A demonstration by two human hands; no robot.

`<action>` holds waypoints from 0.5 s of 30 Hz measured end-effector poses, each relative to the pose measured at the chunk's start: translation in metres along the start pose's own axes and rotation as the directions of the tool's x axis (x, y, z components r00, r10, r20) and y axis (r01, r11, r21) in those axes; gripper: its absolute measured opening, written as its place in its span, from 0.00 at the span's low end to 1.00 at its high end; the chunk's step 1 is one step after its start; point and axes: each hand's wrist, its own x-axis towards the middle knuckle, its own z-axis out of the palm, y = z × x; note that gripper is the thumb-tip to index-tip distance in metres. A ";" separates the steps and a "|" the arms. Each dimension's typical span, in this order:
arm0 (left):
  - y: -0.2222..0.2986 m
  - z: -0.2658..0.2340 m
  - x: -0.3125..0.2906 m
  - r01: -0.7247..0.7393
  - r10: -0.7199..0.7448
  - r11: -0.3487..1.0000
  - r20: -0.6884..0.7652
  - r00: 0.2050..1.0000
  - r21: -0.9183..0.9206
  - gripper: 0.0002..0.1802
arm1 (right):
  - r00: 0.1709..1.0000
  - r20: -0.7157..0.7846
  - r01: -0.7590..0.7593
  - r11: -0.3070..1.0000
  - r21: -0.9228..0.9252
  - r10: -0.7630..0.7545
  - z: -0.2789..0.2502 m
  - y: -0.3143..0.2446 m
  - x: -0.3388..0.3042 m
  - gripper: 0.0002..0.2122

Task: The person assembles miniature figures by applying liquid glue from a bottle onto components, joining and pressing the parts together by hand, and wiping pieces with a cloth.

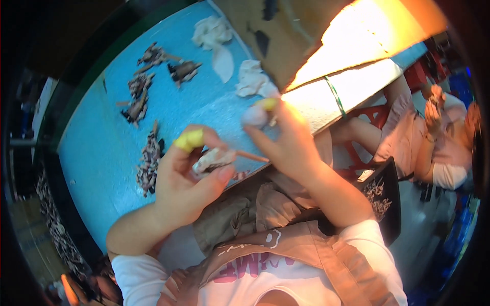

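Observation:
My left hand (186, 176), yellow tape round one finger, is closed on a small whitish-grey figurine (213, 160). A thin brown stick (251, 156) juts from the figurine toward the right. To its right, my right hand (283, 135) is raised with fingers bent, also with yellow tape on a finger. A pale, rounded wad (254, 117) shows at its fingertips; what it is made of is too blurred to tell. Just beyond lies a crumpled white cloth (252, 79), and another white cloth (212, 33) is farther back.
Several dark and pinkish figurines (148, 160) lie at the left of the blue tabletop (92, 158). Cardboard (291, 30) covers the far right, brightly lit. A black bin (390, 204) of small pieces stands at right. Another person (423, 137) sits beyond, hands raised.

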 end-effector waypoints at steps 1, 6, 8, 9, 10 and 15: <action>0.002 0.000 0.000 0.021 -0.021 1.000 -0.004 1.000 0.000 0.17 | 0.999 -0.035 -0.006 1.000 -0.013 0.006 0.002 0.001 0.002 0.14; 0.002 -0.002 0.000 0.127 -0.128 0.989 -0.013 0.992 -0.076 0.18 | 0.988 -0.066 0.119 0.962 -0.244 -0.139 -0.007 -0.003 0.007 0.13; 0.004 -0.004 -0.001 0.167 -0.167 0.980 0.010 0.986 -0.108 0.18 | 0.948 -0.235 0.191 0.975 -0.114 -0.213 -0.023 0.004 0.011 0.12; 0.005 -0.004 -0.001 0.189 -0.184 0.973 0.043 0.982 -0.131 0.17 | 0.895 -0.382 0.212 0.973 -0.087 -0.229 -0.026 0.011 0.022 0.08; 0.006 -0.004 0.000 0.215 -0.205 0.965 0.076 0.976 -0.153 0.17 | 0.882 -0.398 0.195 0.965 -0.176 -0.251 -0.036 0.020 0.032 0.05; -0.004 -0.002 0.002 0.211 -0.200 0.969 0.090 0.976 -0.126 0.17 | 0.993 -0.119 -0.027 0.902 -0.431 -0.027 -0.045 0.074 0.108 0.10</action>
